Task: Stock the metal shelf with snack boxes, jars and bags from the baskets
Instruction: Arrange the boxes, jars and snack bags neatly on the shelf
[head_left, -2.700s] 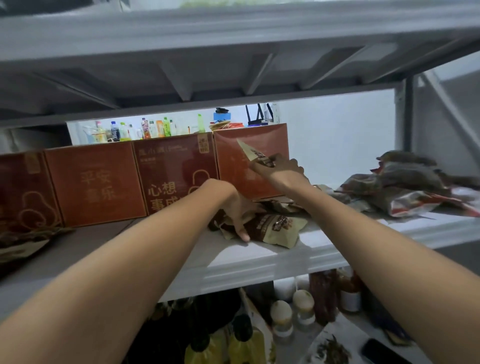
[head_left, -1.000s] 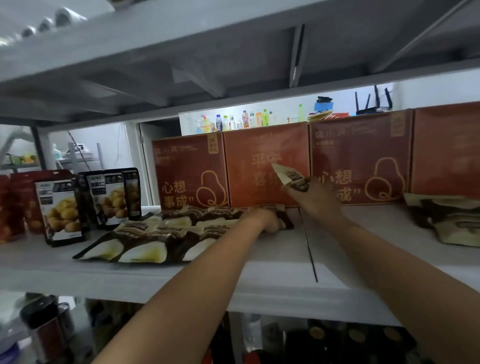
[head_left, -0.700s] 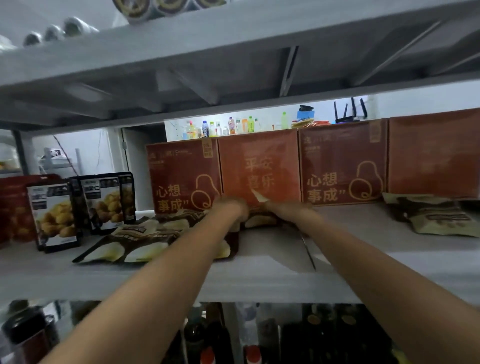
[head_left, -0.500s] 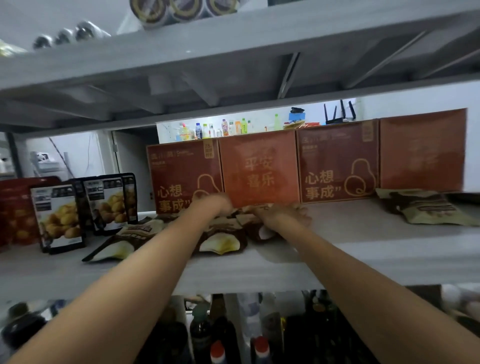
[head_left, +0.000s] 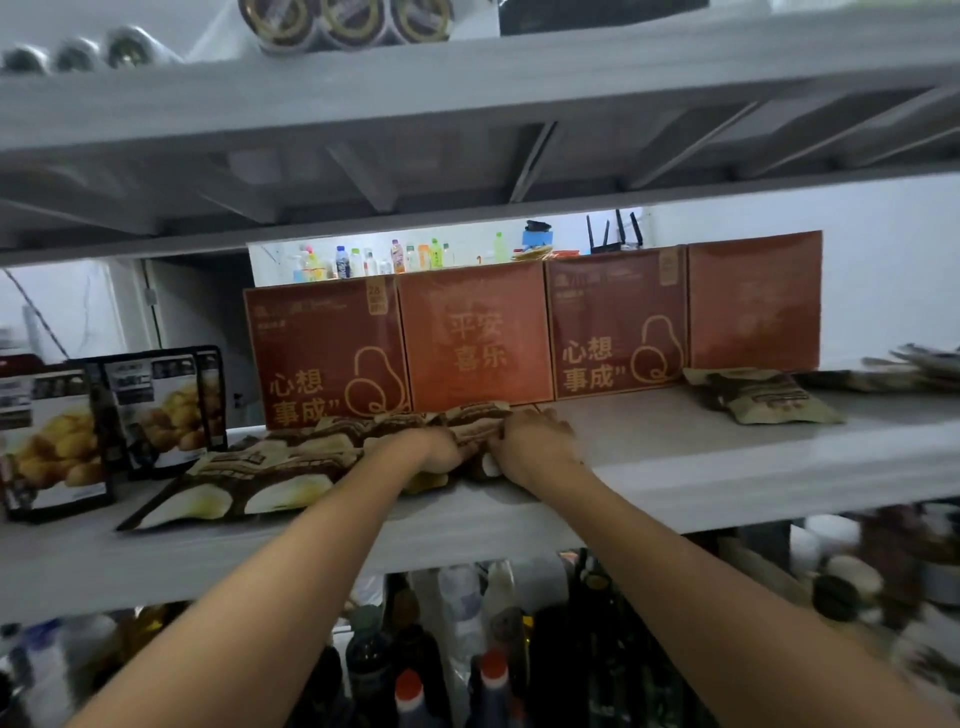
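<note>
On the shelf (head_left: 675, 467) | snack bags (head_left: 291, 462) under left hand (head_left: 441, 449), right hand (head_left: 535, 441) | grip unclear

Motion blur softens the left hand (head_left: 441, 451) and right hand (head_left: 537, 441) among the brown snack bags (head_left: 291, 467), grips unreadable. Below, smeared bottles (head_left: 410, 691) are cropped; the top edge cuts off the cans (head_left: 337, 21).

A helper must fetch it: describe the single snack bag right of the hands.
On the middle board of the grey metal shelf, four red cardboard boxes stand in a row at the back. In front of the rightmost one lies a flat tan-and-brown snack bag. It lies singly, unlike the overlapping brown bags further left.
</note>
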